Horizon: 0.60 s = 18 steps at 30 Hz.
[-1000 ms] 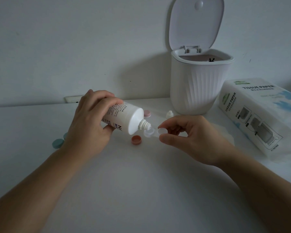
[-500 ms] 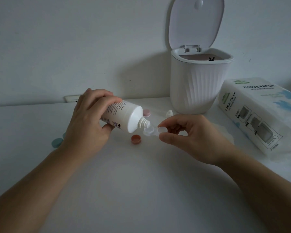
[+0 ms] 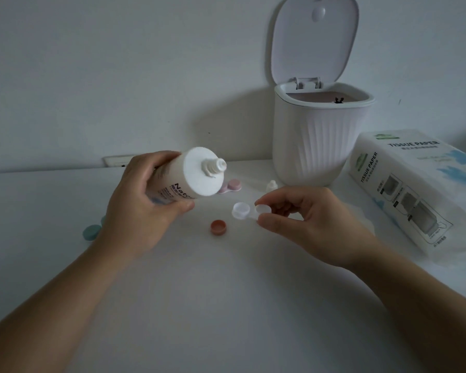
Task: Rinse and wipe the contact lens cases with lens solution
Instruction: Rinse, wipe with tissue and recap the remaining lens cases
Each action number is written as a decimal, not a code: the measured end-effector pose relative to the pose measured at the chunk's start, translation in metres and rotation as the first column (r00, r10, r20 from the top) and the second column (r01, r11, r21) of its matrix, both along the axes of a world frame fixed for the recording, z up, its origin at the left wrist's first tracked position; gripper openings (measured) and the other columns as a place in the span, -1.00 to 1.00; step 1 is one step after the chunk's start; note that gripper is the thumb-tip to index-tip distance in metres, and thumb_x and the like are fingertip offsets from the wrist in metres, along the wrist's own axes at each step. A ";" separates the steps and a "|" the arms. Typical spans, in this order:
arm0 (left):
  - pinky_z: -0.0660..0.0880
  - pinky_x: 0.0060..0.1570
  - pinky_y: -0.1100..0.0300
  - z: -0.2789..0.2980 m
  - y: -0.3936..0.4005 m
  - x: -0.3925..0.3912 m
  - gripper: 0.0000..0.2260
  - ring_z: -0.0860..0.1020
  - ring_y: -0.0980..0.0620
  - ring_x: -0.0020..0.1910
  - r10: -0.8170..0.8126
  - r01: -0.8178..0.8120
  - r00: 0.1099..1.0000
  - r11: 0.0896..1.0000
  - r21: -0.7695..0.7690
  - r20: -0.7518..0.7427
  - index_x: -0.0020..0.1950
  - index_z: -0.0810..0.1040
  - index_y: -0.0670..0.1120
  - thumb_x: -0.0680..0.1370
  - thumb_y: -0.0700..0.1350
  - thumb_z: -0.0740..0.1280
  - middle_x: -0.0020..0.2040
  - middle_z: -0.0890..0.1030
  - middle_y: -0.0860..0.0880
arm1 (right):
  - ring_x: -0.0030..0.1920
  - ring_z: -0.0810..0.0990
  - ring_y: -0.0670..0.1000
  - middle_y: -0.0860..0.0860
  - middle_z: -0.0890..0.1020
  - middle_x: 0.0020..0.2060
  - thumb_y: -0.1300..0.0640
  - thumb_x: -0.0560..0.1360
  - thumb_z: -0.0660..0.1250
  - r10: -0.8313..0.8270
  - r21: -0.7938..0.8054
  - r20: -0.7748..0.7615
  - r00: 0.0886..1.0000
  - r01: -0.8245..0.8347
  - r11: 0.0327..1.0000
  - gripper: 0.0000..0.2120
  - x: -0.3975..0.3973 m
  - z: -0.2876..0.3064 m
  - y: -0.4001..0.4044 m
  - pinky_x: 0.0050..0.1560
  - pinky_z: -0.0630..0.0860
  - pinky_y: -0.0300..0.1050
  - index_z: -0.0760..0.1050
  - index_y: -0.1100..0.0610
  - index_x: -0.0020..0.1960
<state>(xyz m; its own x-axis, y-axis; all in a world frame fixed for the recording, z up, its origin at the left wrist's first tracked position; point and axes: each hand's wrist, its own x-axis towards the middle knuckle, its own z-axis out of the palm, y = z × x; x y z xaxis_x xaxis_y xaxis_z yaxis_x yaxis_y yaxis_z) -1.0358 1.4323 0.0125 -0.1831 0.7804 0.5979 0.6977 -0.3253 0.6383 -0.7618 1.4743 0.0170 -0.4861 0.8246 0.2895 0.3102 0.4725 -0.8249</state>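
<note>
On my remote feed, the left hand (image 3: pixel 143 200) curls around the tilted solution bottle (image 3: pixel 189 175), its nozzle left of the bin (image 3: pixel 320 141), while the right hand (image 3: pixel 307 219) pinches the clear lens case (image 3: pixel 242 211) in front of that bin.

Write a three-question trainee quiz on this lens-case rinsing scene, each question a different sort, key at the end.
1. True or false: the bottle nozzle touches the clear lens case.
2. Which hand pinches the clear lens case? A) left hand B) right hand
3. Fill in: the white bin at the back has its lid ____.

Key
1. False: the nozzle is lifted clear of the case.
2. B; the left hand grips the bottle.
3. Open.
</note>
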 end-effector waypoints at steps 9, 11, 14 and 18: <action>0.46 0.32 0.09 -0.001 0.002 -0.001 -0.42 0.56 0.25 0.26 -0.033 0.055 0.958 0.996 -0.067 0.285 0.18 0.53 0.25 0.21 0.04 0.62 0.18 0.64 0.27 | -0.09 0.69 0.01 0.00 0.74 -0.16 0.09 0.49 0.48 0.010 -0.031 -0.007 1.000 -0.010 0.999 -0.84 0.002 -0.003 0.005 0.05 0.58 -0.14 0.67 -0.07 0.06; 0.47 0.35 0.01 -0.001 0.004 -0.001 -0.42 0.58 0.22 0.25 -0.022 0.050 0.952 0.995 -0.086 0.304 0.19 0.54 0.23 0.20 0.11 0.60 0.18 0.65 0.24 | -0.09 0.69 -0.01 -0.03 0.74 -0.16 0.08 0.49 0.48 0.007 -0.026 0.005 1.000 -0.007 1.000 -0.84 0.002 -0.004 0.006 0.04 0.58 -0.17 0.67 -0.09 0.06; 0.48 0.35 -0.04 -0.002 0.006 -0.003 -0.37 0.59 0.17 0.23 0.011 0.030 0.947 0.992 -0.123 0.320 0.24 0.55 0.15 0.19 0.18 0.58 0.17 0.67 0.19 | -0.08 0.69 -0.01 -0.03 0.74 -0.15 0.02 0.47 0.47 0.002 -0.031 0.005 1.000 -0.002 1.000 -0.83 0.002 -0.004 0.006 0.07 0.59 -0.10 0.67 -0.10 0.07; 0.53 0.29 -0.06 -0.002 0.007 -0.006 -0.38 0.62 0.16 0.17 0.057 0.000 0.942 0.986 -0.169 0.331 0.23 0.55 0.11 0.21 0.22 0.55 0.13 0.68 0.19 | -0.06 0.70 0.00 -0.03 0.74 -0.14 0.01 0.48 0.46 0.007 -0.030 -0.003 1.000 -0.007 1.000 -0.83 0.002 -0.004 0.006 0.11 0.61 0.05 0.67 -0.09 0.07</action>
